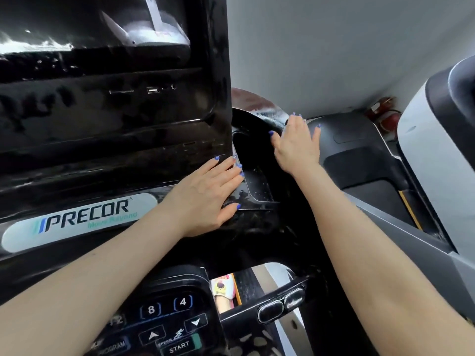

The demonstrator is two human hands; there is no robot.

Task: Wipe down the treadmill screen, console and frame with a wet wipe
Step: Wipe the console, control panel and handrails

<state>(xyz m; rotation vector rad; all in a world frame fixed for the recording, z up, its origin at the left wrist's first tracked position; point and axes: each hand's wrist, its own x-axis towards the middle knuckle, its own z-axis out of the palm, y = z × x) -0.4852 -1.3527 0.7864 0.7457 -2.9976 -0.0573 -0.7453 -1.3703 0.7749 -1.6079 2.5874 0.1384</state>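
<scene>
Head camera looks down at a shiny black treadmill console (pixel 257 227) with wet streaks on it. At the top left sits the big dark glossy treadmill screen (pixel 102 73), and it looks wet and smeary too. Under the screen is a pale oval name badge (pixel 77 222) with the word PRECOR on it.

The left hand (pixel 205 199) lies flat on the console, just at the bottom right corner of the screen. Its fingers are straight and close together, and they hold nothing. The nails are painted blue.

The right hand (pixel 295 147) reaches further away, over the round black cup holder (pixel 246 147) to the right of the screen. Its fingers are spread out and pressed down. A bit of thin white wet wipe (pixel 270 115) peeks out from under the fingertips, on the curved far rim of the cup holder. Most of the wipe is hidden by the hand.

At the bottom is the black button pad (pixel 164 322) with the numbers 8 and 4, arrows and a START button. To its right are two shiny oval metal grip pads (pixel 281 304) on a black bar. On the far right stands a grey and white treadmill frame (pixel 431 155).
</scene>
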